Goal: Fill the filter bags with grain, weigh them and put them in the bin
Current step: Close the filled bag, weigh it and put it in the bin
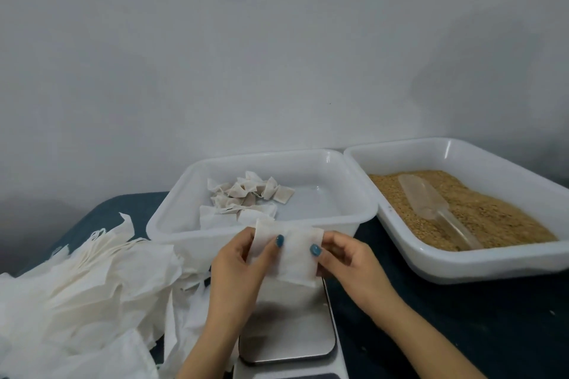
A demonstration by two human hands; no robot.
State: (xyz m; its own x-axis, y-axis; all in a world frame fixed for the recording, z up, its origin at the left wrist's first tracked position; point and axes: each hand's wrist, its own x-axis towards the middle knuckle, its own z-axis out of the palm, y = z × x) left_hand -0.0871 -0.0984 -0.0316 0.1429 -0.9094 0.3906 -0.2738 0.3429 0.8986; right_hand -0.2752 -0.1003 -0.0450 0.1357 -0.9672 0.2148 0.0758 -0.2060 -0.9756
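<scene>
The dark bench (431, 317) is carrying the whole job. On the right, the big white tray (462, 264) is sitting nearly full of grain (492, 212), so I'd say there's plenty left to bag. Next to it, the bin (277, 155) is holding a small heap of filled bags (246, 194) bunched toward its far left corner, and most of its floor is showing bare. That makes it early going by my reckoning. Over on the left, a large loose pile of empty bags (77, 286) is waiting its turn. The scale (286, 338) is sitting at the near edge with nothing resting on its plate, and the clear scoop (431, 203) is lying in the grain with no hand on it.

Now the hands. Both are raised just above the scale, in front of the bin's near wall. The left hand (234, 271) is pinching the left edge of one flat, empty filter bag (292, 258), thumb on the near face. The right hand (348, 261) is pinching the right edge the same way, its fingers (317, 251) curling in on the paper. The bag is stretching between them, and it looks to me like they're working its mouth open for filling. Scooping, weighing and dropping it in are all yet to come for this one.
</scene>
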